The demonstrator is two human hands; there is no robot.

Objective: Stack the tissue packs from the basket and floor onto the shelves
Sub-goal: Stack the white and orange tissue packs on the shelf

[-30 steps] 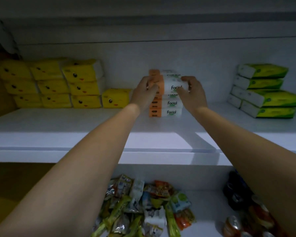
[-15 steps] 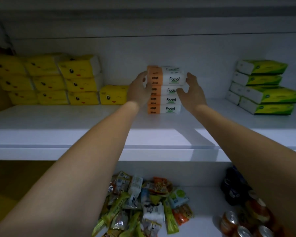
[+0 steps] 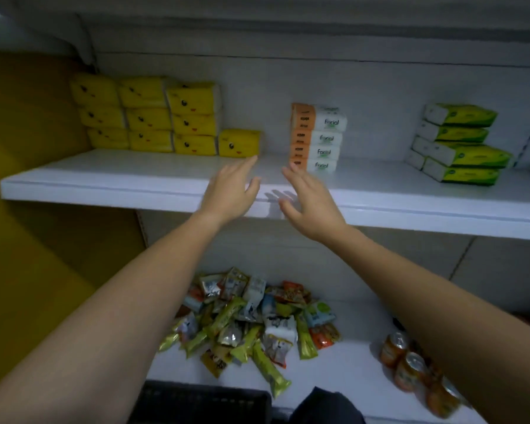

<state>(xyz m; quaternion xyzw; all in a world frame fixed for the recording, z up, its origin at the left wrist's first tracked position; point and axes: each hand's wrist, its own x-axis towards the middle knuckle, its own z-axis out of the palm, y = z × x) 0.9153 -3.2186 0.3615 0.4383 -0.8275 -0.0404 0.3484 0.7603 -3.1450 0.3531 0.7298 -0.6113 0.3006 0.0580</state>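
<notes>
- It is dim here, and a cool grey cast lies over the white shelf (image 3: 104, 185), so the colours look muted.
- Faint finger shadows fall on the shelf's front edge between the left hand (image 3: 227, 194) and the right hand (image 3: 311, 206). The light seems to come from the room side, above.
- Both hands are smeared with blur.
- The lettering on the orange tissue packs (image 3: 315, 137) is soft.
- The corners darken, the shelf edge slants and bends, and the cans (image 3: 410, 368) look fuzzy.

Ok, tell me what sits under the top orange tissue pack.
Under the top orange pack lie three more orange packs, the lowest on the white shelf. Anything behind the stack is hidden.
</notes>
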